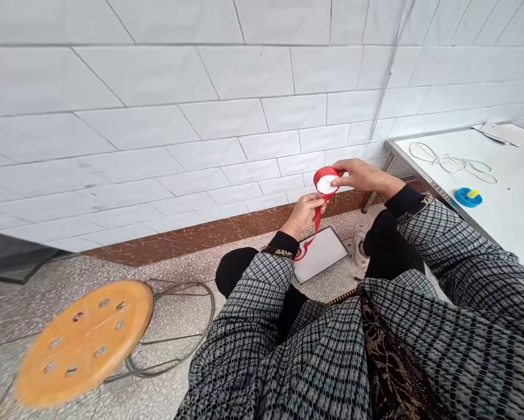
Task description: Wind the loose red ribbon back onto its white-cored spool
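Note:
A roll of red ribbon (319, 174) with a white core is held up in front of the tiled wall. My right hand (357, 175) is closed on the roll, its thumb on the white face and its fingers behind the rim. Just below and to the left, my left hand (304, 213) pinches the ribbon's unrolled length. That loose length hangs down past the fingers and curls at its lower end. Below the hands, a white panel with a dark edge (322, 254) lies on the floor.
On the right, a white table (445, 140) carries a pale cord (456, 161), a blue round dish (468, 198) with a yellow piece, and a thin pointed tool (493, 137). An orange stool (87, 338) with metal legs stands at lower left. The white tiled wall (157, 134) is ahead.

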A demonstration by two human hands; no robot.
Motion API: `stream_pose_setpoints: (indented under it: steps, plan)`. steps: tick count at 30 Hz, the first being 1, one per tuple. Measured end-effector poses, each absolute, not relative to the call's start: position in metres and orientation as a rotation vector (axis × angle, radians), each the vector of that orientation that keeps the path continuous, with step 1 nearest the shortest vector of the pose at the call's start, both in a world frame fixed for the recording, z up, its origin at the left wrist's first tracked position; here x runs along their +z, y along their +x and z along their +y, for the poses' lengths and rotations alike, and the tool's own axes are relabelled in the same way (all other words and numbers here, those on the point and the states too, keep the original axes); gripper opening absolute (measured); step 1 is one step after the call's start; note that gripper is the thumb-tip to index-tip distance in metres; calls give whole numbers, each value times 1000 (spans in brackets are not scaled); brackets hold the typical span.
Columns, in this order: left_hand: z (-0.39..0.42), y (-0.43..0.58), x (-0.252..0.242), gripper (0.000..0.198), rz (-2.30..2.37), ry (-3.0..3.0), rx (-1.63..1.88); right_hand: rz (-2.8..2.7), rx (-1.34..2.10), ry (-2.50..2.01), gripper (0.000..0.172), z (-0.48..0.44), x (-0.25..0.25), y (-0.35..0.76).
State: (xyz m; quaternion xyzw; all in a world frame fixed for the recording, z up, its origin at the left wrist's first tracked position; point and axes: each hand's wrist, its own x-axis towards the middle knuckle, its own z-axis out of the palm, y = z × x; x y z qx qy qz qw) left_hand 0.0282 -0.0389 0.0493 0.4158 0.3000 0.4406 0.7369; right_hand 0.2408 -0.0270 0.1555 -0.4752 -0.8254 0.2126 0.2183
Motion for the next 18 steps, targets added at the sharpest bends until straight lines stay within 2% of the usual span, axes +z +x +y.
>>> stream_pose_setpoints:
  steps: [6,13,16,18]
  plan:
    - [-32,13,45,21,789,920,1015,-2350,650,-1332,15,-6,134,232]
    - [-10,-14,26,61,822,786,834,-2665,476,-1378,9,22,105,200]
    - [0,-16,18,64,846,779,780,-2797,305,-1356,10,29,94,188]
    - [6,-13,14,60,859,746,765,-2847,203,-1362,10,29,87,183]
